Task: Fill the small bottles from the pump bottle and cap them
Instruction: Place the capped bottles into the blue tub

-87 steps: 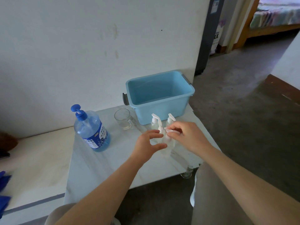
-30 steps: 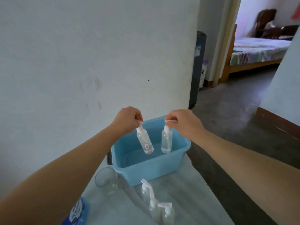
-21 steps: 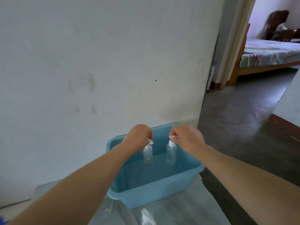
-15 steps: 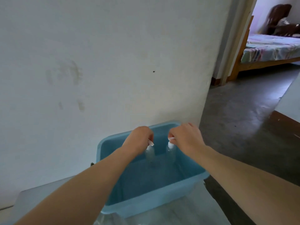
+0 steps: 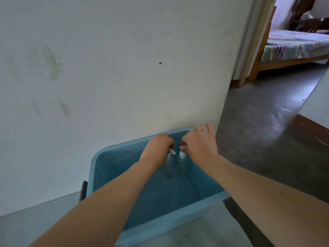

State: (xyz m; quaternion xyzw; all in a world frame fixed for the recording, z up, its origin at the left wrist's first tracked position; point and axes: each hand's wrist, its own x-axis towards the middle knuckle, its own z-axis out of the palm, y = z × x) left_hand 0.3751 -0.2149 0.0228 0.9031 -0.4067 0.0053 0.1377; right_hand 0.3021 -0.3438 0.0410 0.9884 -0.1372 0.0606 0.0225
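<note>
Two small clear bottles with white pump caps stand upright side by side inside the blue tub (image 5: 110, 157), near its far wall. My left hand (image 5: 158, 150) grips the white cap of the left small bottle (image 5: 168, 166). My right hand (image 5: 199, 145) pinches the cap of the right small bottle (image 5: 182, 166), with its outer fingers spread. Both bottles reach the tub floor or hang just above it; I cannot tell which. The big pump bottle is out of view.
The tub sits on a pale table (image 5: 35, 221) against a white wall (image 5: 106, 68). A dark handle (image 5: 83, 190) sticks out at the tub's left end. To the right the grey floor (image 5: 258, 122) leads through a doorway to a bed (image 5: 293, 45).
Both hands lifted a capped small bottle each from the table, carried them over the blue tub and lowered them deep inside. The view has tipped down and closer to the tub.
</note>
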